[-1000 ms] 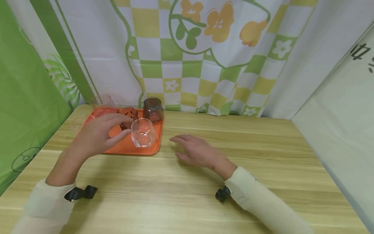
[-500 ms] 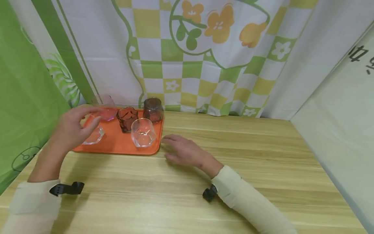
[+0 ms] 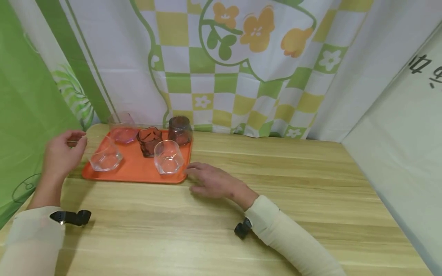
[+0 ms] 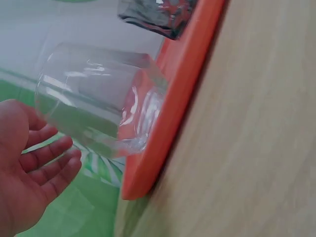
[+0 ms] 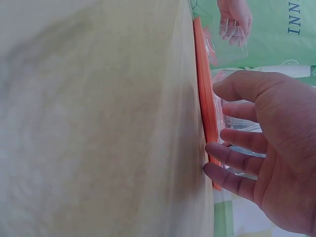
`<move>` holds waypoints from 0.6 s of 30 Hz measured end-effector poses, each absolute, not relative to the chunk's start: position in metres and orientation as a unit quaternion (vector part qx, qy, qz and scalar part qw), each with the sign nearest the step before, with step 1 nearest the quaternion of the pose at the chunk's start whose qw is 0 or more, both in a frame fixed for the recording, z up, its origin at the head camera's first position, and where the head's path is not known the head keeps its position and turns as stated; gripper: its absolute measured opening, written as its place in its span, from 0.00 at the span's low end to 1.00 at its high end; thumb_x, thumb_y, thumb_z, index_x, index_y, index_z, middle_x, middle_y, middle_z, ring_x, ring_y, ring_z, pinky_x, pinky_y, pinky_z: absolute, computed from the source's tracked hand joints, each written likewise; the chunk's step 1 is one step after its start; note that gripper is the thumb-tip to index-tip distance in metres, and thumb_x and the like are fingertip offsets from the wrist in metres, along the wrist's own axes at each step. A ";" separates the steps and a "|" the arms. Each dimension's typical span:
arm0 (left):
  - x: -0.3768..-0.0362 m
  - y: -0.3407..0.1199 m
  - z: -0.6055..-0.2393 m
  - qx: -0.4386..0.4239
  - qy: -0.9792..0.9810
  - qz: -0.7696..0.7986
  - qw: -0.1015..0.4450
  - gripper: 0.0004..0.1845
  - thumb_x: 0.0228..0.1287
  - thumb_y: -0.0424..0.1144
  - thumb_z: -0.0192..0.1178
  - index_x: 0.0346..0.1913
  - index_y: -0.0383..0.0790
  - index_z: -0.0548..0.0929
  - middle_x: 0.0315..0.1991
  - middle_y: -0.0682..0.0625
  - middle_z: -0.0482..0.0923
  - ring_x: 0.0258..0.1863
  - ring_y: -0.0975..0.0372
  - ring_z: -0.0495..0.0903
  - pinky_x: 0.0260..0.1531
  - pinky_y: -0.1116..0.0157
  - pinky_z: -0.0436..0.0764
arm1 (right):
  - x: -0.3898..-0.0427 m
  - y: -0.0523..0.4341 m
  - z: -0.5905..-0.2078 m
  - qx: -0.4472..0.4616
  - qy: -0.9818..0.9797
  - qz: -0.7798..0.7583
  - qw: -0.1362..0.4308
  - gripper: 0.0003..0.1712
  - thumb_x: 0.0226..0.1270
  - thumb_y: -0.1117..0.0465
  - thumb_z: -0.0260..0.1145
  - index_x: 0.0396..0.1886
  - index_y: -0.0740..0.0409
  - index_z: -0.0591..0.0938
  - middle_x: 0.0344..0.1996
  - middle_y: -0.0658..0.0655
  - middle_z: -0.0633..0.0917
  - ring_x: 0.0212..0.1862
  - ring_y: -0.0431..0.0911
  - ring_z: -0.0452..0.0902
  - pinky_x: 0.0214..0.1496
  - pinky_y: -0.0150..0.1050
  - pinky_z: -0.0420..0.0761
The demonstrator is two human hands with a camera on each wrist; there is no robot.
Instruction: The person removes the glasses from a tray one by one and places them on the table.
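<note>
Pink glass [image 3: 121,127]: faint, outline blurred against curtain. Dark cup [image 4: 158,15]: cut off by top edge. Left hand [image 4: 29,173]: wrist out of frame.

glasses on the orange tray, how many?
5. A clear glass front left, a clear glass front right, a pink glass back left, a dark red glass mid-back, a brown glass back right. None looks hidden.

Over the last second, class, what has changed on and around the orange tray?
The left hand drew back leftward off the tray, uncovering a clear glass near its left edge; it holds nothing. The right hand slid left until its fingertips reached the tray's near right corner. The other glasses and the tray stayed put.
</note>
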State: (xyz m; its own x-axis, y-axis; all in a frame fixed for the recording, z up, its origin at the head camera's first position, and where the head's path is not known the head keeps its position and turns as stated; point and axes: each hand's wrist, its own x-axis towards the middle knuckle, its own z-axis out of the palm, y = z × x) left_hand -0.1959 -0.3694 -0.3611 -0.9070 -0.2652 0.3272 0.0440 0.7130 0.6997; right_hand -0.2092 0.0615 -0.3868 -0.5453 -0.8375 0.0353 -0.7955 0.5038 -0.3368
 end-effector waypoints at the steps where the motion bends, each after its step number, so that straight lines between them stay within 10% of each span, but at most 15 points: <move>1: -0.196 -0.373 -0.363 0.065 -0.896 -0.392 0.199 0.20 0.79 0.44 0.51 0.58 0.30 0.79 0.43 0.51 0.80 0.34 0.80 0.71 0.34 0.78 0.74 | -0.209 0.061 -0.387 -0.473 0.864 -0.159 0.067 0.33 0.75 0.54 0.65 0.75 0.58 0.70 0.74 0.60 0.69 0.73 0.51 0.64 0.75 0.43 0.64; 8: -0.197 -0.387 -0.377 0.081 -0.884 -0.436 0.150 0.19 0.80 0.46 0.49 0.58 0.34 0.78 0.35 0.69 0.74 0.31 0.78 0.77 0.28 0.77 0.80 | -0.208 0.059 -0.387 -0.472 0.865 -0.156 0.071 0.32 0.76 0.54 0.64 0.75 0.55 0.70 0.74 0.60 0.67 0.73 0.51 0.64 0.74 0.44 0.66; 14: -0.200 -0.397 -0.391 0.067 -0.929 -0.348 0.109 0.26 0.78 0.44 0.51 0.63 0.23 0.75 0.47 0.35 0.81 0.32 0.79 0.71 0.28 0.73 0.74 | -0.208 0.056 -0.387 -0.474 0.867 -0.138 0.068 0.31 0.76 0.53 0.64 0.75 0.53 0.71 0.74 0.58 0.67 0.74 0.50 0.63 0.74 0.44 0.66; 18: -0.202 -0.400 -0.396 0.064 -0.938 -0.330 0.079 0.28 0.78 0.44 0.49 0.64 0.20 0.73 0.54 0.23 0.75 0.43 0.50 0.79 0.37 0.61 0.75 | -0.208 0.055 -0.388 -0.477 0.867 -0.128 0.068 0.31 0.76 0.53 0.63 0.75 0.51 0.71 0.75 0.57 0.67 0.74 0.50 0.63 0.74 0.44 0.65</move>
